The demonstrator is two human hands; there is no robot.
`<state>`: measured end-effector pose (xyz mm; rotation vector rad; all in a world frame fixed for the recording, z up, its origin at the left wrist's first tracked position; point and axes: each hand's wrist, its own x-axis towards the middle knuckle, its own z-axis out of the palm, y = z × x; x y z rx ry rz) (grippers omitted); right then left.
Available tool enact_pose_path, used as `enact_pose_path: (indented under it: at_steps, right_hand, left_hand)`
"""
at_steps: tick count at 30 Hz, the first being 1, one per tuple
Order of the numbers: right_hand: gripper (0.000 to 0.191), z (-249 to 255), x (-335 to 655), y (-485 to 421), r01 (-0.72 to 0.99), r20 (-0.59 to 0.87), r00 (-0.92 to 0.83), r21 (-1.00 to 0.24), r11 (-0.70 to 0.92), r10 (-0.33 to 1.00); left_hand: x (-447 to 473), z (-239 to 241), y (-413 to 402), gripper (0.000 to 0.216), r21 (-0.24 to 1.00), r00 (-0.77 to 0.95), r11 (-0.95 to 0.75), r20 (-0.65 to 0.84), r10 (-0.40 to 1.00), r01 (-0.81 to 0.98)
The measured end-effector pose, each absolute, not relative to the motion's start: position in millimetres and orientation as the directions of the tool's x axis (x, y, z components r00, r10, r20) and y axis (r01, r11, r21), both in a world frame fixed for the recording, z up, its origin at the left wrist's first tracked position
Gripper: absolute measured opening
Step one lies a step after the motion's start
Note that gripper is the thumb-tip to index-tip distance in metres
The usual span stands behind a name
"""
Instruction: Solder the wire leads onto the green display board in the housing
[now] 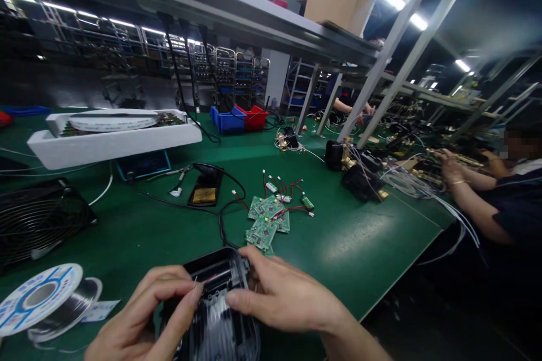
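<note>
A black plastic housing (215, 321) with an open top lies at the near edge of the green bench, between my hands. Pale wires or tubing fill its lower part. My left hand (148, 310) is closed in a pinch at the housing's upper left, with a thin wire (195, 281) between thumb and forefinger. My right hand (288, 293) grips the housing's right rim, thumb over the inside and fingers around the outer side. Just beyond lie several green circuit boards (265, 223) and small green-wrapped batteries (307, 201) with red and black leads.
A solder spool (46, 304) stands at left, near a black fan (42, 220). Behind are a soldering sponge tray (205, 186), a white foam box (114, 144), blue (228, 120) and red bins (253, 117). At right, a co-worker's hands (451, 169) are among brass parts and cables.
</note>
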<state>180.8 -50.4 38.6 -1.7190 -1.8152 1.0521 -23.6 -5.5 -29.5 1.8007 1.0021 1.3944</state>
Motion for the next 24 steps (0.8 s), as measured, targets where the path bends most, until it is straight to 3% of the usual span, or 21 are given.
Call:
enact_pose_path:
  at_steps: [3, 7, 9, 12, 14, 16, 20, 22, 24]
  right_hand:
    - [0.034, 25.8, 169.8, -49.5, 0.511, -0.170, -0.110, -0.855, -0.091, 0.979]
    - [0.036, 15.8, 170.6, -27.7, 0.407, -0.159, -0.121, -0.908, -0.097, 0.980]
    - [0.034, 16.9, 181.4, -16.6, 0.573, -0.149, -0.090, -0.816, -0.072, 0.985]
    - [0.042, 16.8, 200.2, -7.5, 0.861, -0.045, 0.104, -0.495, -0.113, 0.994]
    - [0.062, 11.3, 207.7, -5.9, 0.907, -0.006, 0.175, -0.387, -0.164, 0.985]
    - [0.067, 2.7, 209.4, -5.4, 0.913, -0.011, 0.188, -0.365, -0.179, 0.982]
    - [0.038, -9.6, 204.8, -4.1, 0.909, 0.043, 0.208, -0.376, -0.177, 0.977]
    - [0.019, -9.4, 205.6, -4.0, 0.887, 0.098, 0.243, -0.425, -0.180, 0.965]
    - [0.014, -5.4, 212.0, -5.5, 0.845, 0.173, 0.315, -0.499, -0.193, 0.933]
  left_hand:
    - [-23.0, -30.4, -3.8, 0.016, 0.856, 0.162, -0.481, 0.456, 0.875, 0.191]
    - [-22.0, -30.4, 1.6, 0.010, 0.885, 0.063, -0.439, 0.435, 0.898, 0.156]
    - [-22.0, -27.4, 4.1, 0.010, 0.891, 0.055, -0.435, 0.431, 0.901, 0.129]
    - [-22.8, -19.6, 5.5, 0.012, 0.894, 0.093, -0.433, 0.425, 0.900, 0.112]
    - [-23.2, -14.4, 5.1, 0.012, 0.893, 0.112, -0.438, 0.427, 0.897, 0.103]
    - [-23.0, -10.4, 4.1, 0.012, 0.893, 0.111, -0.441, 0.431, 0.896, 0.089]
    - [-20.6, -5.7, 2.2, 0.011, 0.897, 0.083, -0.438, 0.433, 0.898, 0.058]
    - [-19.5, -3.9, 1.7, 0.012, 0.896, 0.076, -0.441, 0.437, 0.896, 0.049]
    - [-19.1, -3.0, 1.6, 0.012, 0.892, 0.081, -0.449, 0.445, 0.892, 0.048]
